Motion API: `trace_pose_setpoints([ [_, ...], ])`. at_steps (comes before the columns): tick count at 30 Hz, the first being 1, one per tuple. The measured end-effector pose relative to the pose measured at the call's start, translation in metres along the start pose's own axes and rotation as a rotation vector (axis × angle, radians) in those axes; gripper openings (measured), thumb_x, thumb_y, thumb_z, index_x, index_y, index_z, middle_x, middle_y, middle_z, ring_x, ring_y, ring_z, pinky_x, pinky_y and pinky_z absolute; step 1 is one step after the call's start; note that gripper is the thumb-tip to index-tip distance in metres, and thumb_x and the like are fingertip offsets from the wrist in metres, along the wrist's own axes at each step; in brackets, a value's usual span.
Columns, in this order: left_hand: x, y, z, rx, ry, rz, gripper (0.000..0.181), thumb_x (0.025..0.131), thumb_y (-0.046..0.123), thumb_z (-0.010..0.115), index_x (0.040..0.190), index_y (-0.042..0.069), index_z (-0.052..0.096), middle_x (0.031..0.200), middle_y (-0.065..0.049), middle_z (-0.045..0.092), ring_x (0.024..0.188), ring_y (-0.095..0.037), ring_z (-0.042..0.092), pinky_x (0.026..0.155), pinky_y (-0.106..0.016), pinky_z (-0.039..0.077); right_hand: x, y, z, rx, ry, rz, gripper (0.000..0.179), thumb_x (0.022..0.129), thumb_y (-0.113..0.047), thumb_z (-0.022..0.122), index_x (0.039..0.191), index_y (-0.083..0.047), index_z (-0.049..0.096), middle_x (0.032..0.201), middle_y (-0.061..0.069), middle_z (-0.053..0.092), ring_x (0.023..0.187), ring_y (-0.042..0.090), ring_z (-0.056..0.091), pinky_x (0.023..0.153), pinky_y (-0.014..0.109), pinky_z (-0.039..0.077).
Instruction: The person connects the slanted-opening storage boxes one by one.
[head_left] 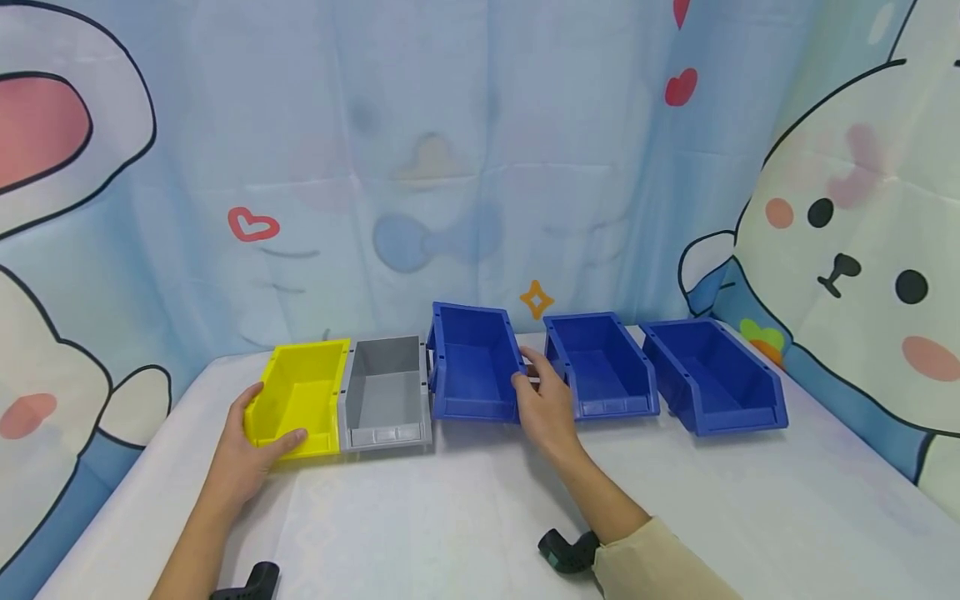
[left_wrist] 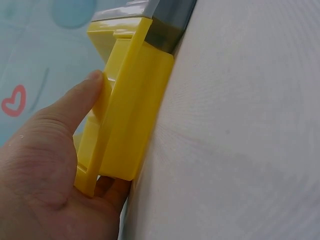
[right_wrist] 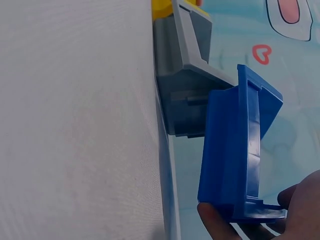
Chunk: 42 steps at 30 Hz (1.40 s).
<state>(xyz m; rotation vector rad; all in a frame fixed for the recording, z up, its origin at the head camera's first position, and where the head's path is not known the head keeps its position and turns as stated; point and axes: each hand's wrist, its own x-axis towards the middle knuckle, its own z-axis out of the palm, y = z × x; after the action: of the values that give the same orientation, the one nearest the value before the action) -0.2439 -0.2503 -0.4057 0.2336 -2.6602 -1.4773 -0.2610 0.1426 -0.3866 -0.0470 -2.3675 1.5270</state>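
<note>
My left hand (head_left: 242, 462) holds the yellow storage bin (head_left: 302, 390) at its front left corner, thumb on the front lip and fingers round the left side. Against the yellow bin's right side stands a grey bin (head_left: 386, 392). My right hand (head_left: 549, 410) grips the right side wall of a blue bin (head_left: 476, 362), thumb on the wall's edge. In the right wrist view this blue bin (right_wrist: 227, 150) is raised off the table, its left side close to the grey bin (right_wrist: 185, 95). My right fingers (right_wrist: 217, 220) reach under its near bottom edge.
To the right on the white table (head_left: 480, 517) stand a second blue bin (head_left: 603, 367) and a third blue bin (head_left: 712, 375), set at an angle. A printed curtain (head_left: 465, 167) hangs right behind the row. Black wrist devices (head_left: 567, 552) show near both forearms.
</note>
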Motion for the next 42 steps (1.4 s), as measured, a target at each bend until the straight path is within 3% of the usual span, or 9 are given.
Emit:
trace_pose_setpoints([
  [12,0.001,0.004,-0.001,0.011,-0.012,0.014,0.112,0.092,0.035,0.079,0.168,0.024,-0.003,0.174,-0.019,0.002,0.152,-0.045,0.017,0.127,-0.066,0.016,-0.001,-0.006,-0.005,0.012,-0.008,-0.145,0.048,0.107,-0.027,0.051,0.155,-0.017,0.049,0.147,0.012,0.059,0.129,0.033,0.059,0.101,0.053,0.054],
  [18,0.001,0.005,0.0,0.014,-0.011,0.019,0.112,0.092,0.035,0.079,0.168,0.024,-0.002,0.174,-0.019,0.001,0.152,-0.045,0.017,0.127,-0.066,0.016,0.001,-0.007,-0.007,-0.035,-0.03,-0.208,0.049,0.109,-0.027,0.049,0.156,-0.014,0.047,0.149,0.012,0.057,0.127,0.033,0.059,0.104,0.052,0.052],
  [26,0.002,0.004,0.002,0.007,-0.014,0.019,0.111,0.092,0.034,0.079,0.168,0.025,-0.002,0.174,-0.019,0.001,0.152,-0.045,0.017,0.126,-0.066,0.016,0.004,-0.005,-0.011,-0.171,0.005,-0.283,0.046,0.109,-0.026,0.05,0.153,-0.013,0.052,0.121,0.015,0.067,0.097,0.029,0.063,0.078,0.037,0.049],
  [29,0.002,0.004,0.002,0.005,-0.013,0.016,0.111,0.092,0.033,0.078,0.168,0.024,-0.002,0.174,-0.019,0.001,0.152,-0.046,0.018,0.126,-0.066,0.016,0.004,-0.004,-0.011,-0.176,0.018,-0.301,0.045,0.108,-0.024,0.052,0.151,-0.012,0.055,0.118,0.014,0.068,0.093,0.027,0.064,0.077,0.036,0.052],
  [33,0.001,0.004,0.001,0.008,-0.013,0.008,0.111,0.092,0.032,0.079,0.168,0.025,-0.002,0.174,-0.019,0.001,0.152,-0.045,0.018,0.126,-0.066,0.016,0.005,-0.004,-0.008,-0.182,0.037,-0.322,0.045,0.105,-0.023,0.055,0.149,-0.009,0.056,0.124,0.016,0.066,0.106,0.033,0.063,0.088,0.045,0.055],
  [37,0.0,0.004,0.0,0.02,-0.01,-0.007,0.112,0.092,0.034,0.078,0.168,0.025,-0.003,0.174,-0.019,0.001,0.152,-0.046,0.017,0.126,-0.067,0.016,0.003,-0.008,-0.004,-0.216,0.065,-0.363,0.049,0.103,-0.024,0.057,0.149,-0.007,0.054,0.14,0.018,0.058,0.13,0.039,0.051,0.106,0.058,0.046],
  [42,-0.001,0.003,-0.001,0.016,-0.011,-0.007,0.111,0.092,0.034,0.078,0.168,0.025,-0.002,0.174,-0.019,0.001,0.153,-0.046,0.016,0.126,-0.067,0.015,-0.003,-0.016,0.002,-0.246,0.104,-0.496,0.051,0.099,-0.02,0.062,0.148,-0.007,0.054,0.147,0.017,0.051,0.14,0.04,0.042,0.113,0.063,0.041],
])
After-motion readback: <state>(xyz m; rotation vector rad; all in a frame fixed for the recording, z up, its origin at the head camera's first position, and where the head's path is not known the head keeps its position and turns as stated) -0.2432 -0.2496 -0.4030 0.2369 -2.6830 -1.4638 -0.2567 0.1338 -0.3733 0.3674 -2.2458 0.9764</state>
